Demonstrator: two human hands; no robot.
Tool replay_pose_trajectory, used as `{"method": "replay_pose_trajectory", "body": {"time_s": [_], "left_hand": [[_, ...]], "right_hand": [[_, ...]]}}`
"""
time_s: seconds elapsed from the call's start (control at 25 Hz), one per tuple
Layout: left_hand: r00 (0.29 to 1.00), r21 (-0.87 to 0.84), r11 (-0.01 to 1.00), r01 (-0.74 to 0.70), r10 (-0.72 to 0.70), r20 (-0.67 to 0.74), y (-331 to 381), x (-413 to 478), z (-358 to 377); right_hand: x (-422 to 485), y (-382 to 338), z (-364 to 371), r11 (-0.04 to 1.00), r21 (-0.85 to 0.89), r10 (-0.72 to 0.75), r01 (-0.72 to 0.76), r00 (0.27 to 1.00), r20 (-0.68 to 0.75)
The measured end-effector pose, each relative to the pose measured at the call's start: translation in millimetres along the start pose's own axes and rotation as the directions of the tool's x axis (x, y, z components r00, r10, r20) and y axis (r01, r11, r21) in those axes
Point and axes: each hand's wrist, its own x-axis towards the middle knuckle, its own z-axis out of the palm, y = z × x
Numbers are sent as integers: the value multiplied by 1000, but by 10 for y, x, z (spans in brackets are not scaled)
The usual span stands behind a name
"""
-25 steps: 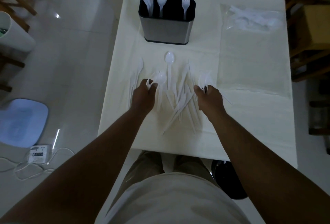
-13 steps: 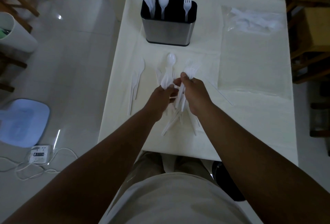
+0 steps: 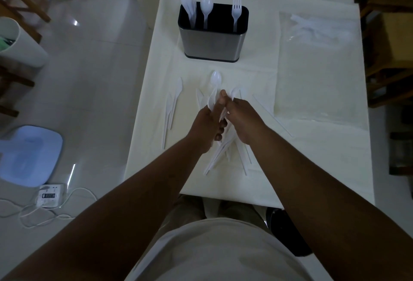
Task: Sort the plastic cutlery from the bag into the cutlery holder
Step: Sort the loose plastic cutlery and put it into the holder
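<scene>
A steel cutlery holder [image 3: 212, 43] with a black inside stands at the far middle of the table, with knives [image 3: 187, 1], a spoon [image 3: 206, 4] and a fork [image 3: 236, 8] upright in it. A pile of white plastic cutlery [image 3: 220, 154] lies before me. My left hand [image 3: 206, 127] and my right hand [image 3: 242, 119] meet above the pile. The left grips white spoons [image 3: 211, 101]; the right pinches white cutlery whose kind I cannot make out. A clear plastic bag [image 3: 317, 28] with several pieces lies at the far right.
Two knives [image 3: 171, 108] lie apart at the table's left edge, one spoon [image 3: 215, 78] beyond my hands, a thin piece [image 3: 273, 116] to the right. The white table [image 3: 312, 146] drops off on the left to a tiled floor with a bin [image 3: 20, 43] and scale [image 3: 26, 155].
My hands were apart at the two sides of the pile. They have come together over its middle and lifted pieces of cutlery off it.
</scene>
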Motion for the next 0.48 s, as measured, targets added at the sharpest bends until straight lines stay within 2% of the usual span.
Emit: {"method": "replay_pose_trajectory", "body": {"time_s": [0.08, 0.16, 0.24, 0.28, 0.32, 0.4, 0.48], "left_hand": [[994, 1, 999, -34, 34, 101, 29, 30, -39], [973, 38, 997, -71, 61, 221, 102, 55, -87], [951, 67, 997, -41, 18, 308, 162, 73, -119], [943, 69, 998, -10, -14, 333, 169, 77, -136], [936, 64, 998, 18, -39, 351, 153, 85, -153], [921, 45, 998, 35, -50, 386, 127, 108, -168], [930, 65, 998, 19, -41, 366, 132, 139, -147]], "right_hand": [[-2, -41, -35, 996, 53, -77, 78, 997, -26], [38, -29, -84, 947, 279, -143, 157, 987, -70], [73, -48, -186, 868, 451, -177, 206, 979, -104], [81, -75, -245, 859, 456, -199, 233, 972, -122], [109, -102, -299, 866, 420, -232, 270, 962, -141], [130, -177, -340, 917, 217, -315, 334, 942, -116], [127, -210, -304, 916, 18, -398, 401, 914, -74]]}}
